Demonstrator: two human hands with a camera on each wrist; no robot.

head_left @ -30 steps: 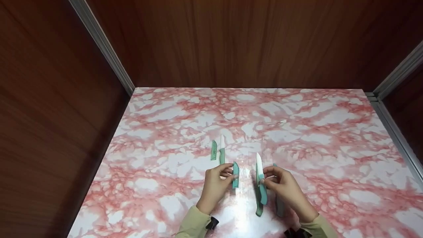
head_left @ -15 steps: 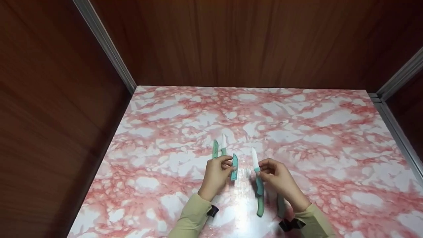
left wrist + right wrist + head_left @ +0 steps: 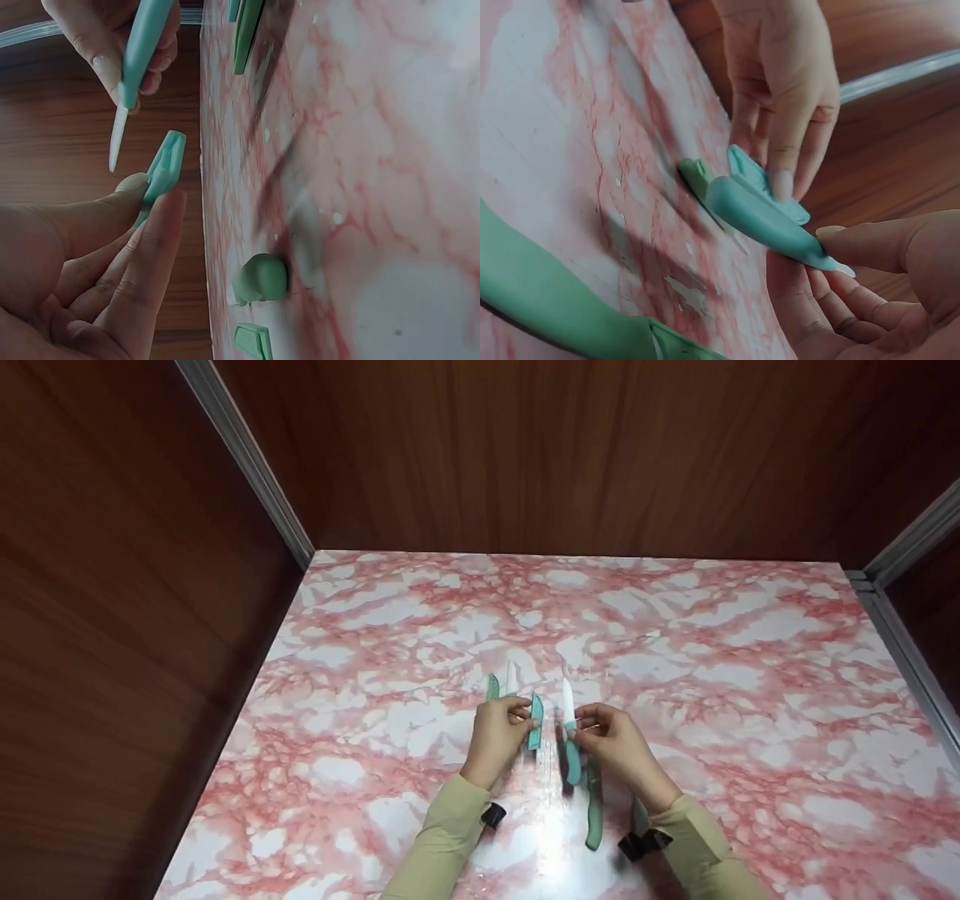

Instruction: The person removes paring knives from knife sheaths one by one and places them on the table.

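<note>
My left hand (image 3: 495, 739) pinches a turquoise blade sheath (image 3: 535, 721) between thumb and fingers. To its right, my right hand (image 3: 619, 746) pinches a small turquoise knife (image 3: 574, 765) where handle meets blade. The white blade points away from me, bare, and a narrow gap separates knife and sheath. In the left wrist view the blade tip hangs near the sheath's end (image 3: 174, 146), both above the table. Beyond my left hand lie a green sheath (image 3: 493, 687) and a white-bladed knife (image 3: 511, 676), whose handle that hand mostly hides.
A green-handled knife (image 3: 594, 817) lies on the marbled red-and-white table (image 3: 375, 697) below my right hand. Another dull green handle (image 3: 640, 814) is partly covered by my right forearm. Dark wood panels (image 3: 525, 457) enclose the table's back and sides.
Both hands have moved forward, away from me. The right hand has also carried the knife leftward, closer to the sheath. Both grips look unchanged.
</note>
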